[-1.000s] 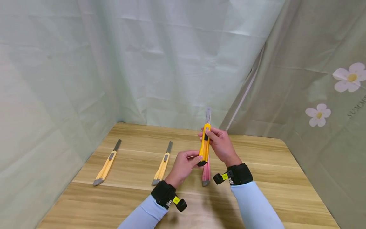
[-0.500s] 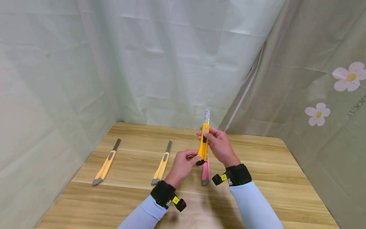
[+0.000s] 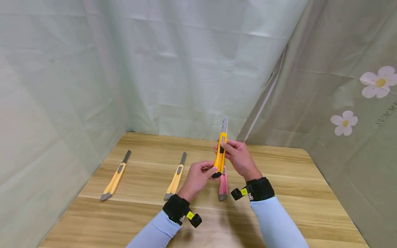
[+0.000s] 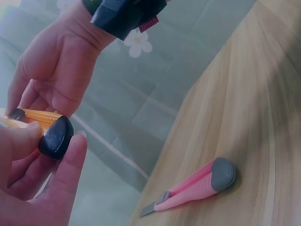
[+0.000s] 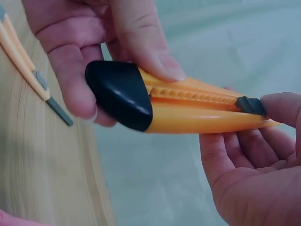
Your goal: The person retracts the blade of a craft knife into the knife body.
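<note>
Yellow cutter (image 3: 219, 160) held above wooden table (image 3: 285, 189), blade (image 3: 224, 124) pointing far. Left hand (image 3: 196, 178) pinches its near end; right hand (image 3: 241, 159) grips farther up, thumb (image 5: 282, 106) at slider (image 5: 250, 106). Pink cutter (image 3: 223, 186) lies below.

Wood-grain table (image 3: 294, 179) with rounded far corners

The table is light brown, its grain running roughly along the far edge. Nearest the left edge and roughly parallel to it lies the first pale yellow utility knife (image 3: 114, 179), grey blade toward the far edge. The second pale yellow utility knife (image 3: 175, 181) lies well apart, further toward the right edge, at a similar slant. The pink utility knife (image 3: 223, 187) lies closest of the three to the right edge, grey end cap toward the near edge.
</note>
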{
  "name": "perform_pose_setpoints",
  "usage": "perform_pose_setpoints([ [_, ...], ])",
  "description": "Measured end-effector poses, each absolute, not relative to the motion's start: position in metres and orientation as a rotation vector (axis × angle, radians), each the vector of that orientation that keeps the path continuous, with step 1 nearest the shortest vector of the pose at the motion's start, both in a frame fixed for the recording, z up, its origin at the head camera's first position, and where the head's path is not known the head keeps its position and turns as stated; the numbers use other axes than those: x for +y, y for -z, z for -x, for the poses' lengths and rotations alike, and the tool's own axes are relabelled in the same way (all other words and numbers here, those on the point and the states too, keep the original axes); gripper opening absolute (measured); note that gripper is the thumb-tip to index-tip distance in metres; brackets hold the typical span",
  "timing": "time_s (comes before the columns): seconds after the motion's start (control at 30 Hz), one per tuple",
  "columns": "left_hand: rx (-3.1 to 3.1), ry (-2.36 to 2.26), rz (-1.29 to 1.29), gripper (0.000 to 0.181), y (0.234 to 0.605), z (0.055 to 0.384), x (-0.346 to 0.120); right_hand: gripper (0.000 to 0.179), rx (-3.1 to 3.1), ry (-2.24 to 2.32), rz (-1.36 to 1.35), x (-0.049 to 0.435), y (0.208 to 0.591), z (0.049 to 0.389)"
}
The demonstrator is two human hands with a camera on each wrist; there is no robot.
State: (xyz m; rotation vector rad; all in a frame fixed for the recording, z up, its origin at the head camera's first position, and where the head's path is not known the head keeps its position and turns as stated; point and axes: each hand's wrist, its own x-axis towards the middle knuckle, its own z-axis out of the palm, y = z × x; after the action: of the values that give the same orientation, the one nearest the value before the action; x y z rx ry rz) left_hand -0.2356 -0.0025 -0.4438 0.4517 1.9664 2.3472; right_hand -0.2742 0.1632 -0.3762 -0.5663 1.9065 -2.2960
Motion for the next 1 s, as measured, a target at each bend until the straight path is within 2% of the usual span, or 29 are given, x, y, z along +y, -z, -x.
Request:
perform_pose_setpoints([
  [0.43, 1.981, -2.368, -0.437, 0.019, 0.440, 0.235, -0.003, 0.031, 1.836, 2.327, 0.635, 0.159, 0.379, 0.274],
  [0.63, 1.975, -2.354, -0.427, 0.019, 0.418, 0.222, -0.004, 0.033, 1.832, 2.306, 0.669, 0.162, 0.380, 0.276],
  [1.0, 1.963, -2.369, -0.434, 0.019, 0.415, 0.219, -0.002, 0.025, 1.908, 2.247, 0.487, 0.168, 0.375, 0.274],
])
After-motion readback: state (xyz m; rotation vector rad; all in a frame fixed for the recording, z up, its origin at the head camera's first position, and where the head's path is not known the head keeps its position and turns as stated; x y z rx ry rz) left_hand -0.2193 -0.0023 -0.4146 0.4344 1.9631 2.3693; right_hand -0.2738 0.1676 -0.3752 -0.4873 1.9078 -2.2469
